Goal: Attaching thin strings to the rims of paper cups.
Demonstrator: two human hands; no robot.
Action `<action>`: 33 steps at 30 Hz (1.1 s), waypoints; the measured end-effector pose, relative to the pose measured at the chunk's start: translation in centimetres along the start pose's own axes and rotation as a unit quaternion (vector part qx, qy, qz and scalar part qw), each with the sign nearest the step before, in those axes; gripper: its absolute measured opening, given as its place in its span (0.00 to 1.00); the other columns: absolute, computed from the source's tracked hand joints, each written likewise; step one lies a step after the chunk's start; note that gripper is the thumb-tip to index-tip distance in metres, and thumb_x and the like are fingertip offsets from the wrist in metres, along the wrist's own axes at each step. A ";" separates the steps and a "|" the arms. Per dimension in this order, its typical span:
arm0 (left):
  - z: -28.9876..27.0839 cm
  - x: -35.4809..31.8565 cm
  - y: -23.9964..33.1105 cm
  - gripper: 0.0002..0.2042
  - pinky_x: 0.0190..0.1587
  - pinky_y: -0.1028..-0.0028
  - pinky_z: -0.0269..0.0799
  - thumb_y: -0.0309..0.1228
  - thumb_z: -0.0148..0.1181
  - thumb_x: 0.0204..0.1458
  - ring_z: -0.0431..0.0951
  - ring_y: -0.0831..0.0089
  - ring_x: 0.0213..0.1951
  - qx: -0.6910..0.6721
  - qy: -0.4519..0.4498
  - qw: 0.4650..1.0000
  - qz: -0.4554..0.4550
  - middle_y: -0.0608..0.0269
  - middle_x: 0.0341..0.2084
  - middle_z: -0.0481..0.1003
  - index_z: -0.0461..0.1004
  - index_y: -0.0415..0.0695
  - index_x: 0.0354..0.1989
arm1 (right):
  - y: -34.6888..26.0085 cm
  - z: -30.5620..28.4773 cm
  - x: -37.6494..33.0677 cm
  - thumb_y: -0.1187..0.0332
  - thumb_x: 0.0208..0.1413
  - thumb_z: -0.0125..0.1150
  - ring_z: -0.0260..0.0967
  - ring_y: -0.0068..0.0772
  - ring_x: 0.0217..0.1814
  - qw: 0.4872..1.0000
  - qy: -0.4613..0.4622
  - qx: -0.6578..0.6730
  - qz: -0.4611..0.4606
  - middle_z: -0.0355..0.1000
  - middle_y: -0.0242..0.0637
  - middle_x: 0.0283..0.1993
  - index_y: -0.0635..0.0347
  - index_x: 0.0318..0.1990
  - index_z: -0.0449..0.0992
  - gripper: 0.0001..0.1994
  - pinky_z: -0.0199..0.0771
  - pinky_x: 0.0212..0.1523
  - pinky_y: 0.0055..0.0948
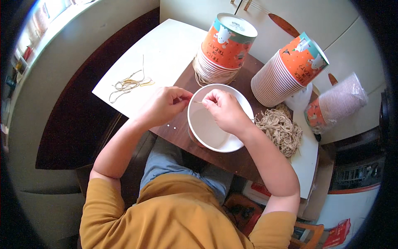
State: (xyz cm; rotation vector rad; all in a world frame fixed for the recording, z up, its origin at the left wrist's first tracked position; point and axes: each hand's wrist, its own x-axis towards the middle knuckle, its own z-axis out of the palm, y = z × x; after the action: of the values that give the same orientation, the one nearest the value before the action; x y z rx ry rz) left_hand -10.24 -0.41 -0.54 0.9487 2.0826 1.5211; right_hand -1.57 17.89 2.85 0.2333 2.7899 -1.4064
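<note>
Pinching a tiny bit of tan string (198,102) between the right hand's (226,112) thumb and finger, right above the open bucket (209,130). Bending the left hand (166,106) nearly closed by the bucket's ten o'clock edge, bunching its fingertips, but not showing if anything is caught inside, so cannot tell. Leaving a small gap between both hands. Having the bucket on the brown table (178,135), showing its white inside. Facing an upside-down stack of orange tubs (226,47) at twelve o'clock, a second stack (275,79) at two and a plastic-wrapped stack (338,103) near three. Having a messy string pile (280,130) between three and four o'clock, and a few loose strings (130,85) at ten.
</note>
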 end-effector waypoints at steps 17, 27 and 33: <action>-0.4 0.0 0.8 0.11 0.35 0.73 0.74 0.25 0.56 0.50 0.80 0.73 0.30 0.071 -0.009 0.997 0.011 0.52 0.28 0.80 0.79 0.38 0.41 | -0.1 0.8 0.2 0.67 0.57 0.55 0.75 0.39 0.37 0.998 0.021 0.004 0.056 0.76 0.47 0.33 0.67 0.34 0.74 0.09 0.73 0.40 0.36; 0.6 -1.4 2.1 0.09 0.32 0.72 0.74 0.25 0.59 0.49 0.78 0.70 0.26 0.176 0.007 0.982 0.065 0.54 0.25 0.78 0.78 0.36 0.38 | -0.1 0.7 -0.4 0.66 0.57 0.55 0.75 0.40 0.37 0.997 0.009 0.008 0.079 0.76 0.48 0.33 0.67 0.35 0.74 0.11 0.73 0.40 0.37; 2.1 -2.5 2.7 0.07 0.31 0.68 0.75 0.26 0.60 0.47 0.78 0.58 0.26 0.174 0.024 0.975 0.134 0.50 0.24 0.76 0.79 0.37 0.33 | -0.2 0.0 -2.1 0.66 0.56 0.55 0.75 0.39 0.38 0.995 -0.018 -0.006 0.095 0.76 0.48 0.33 0.68 0.34 0.75 0.11 0.73 0.40 0.36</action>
State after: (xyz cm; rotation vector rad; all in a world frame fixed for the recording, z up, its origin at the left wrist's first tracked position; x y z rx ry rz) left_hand -6.35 -0.34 1.07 1.3801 2.3839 1.3295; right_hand 0.53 17.50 3.17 0.4532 2.6640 -1.3362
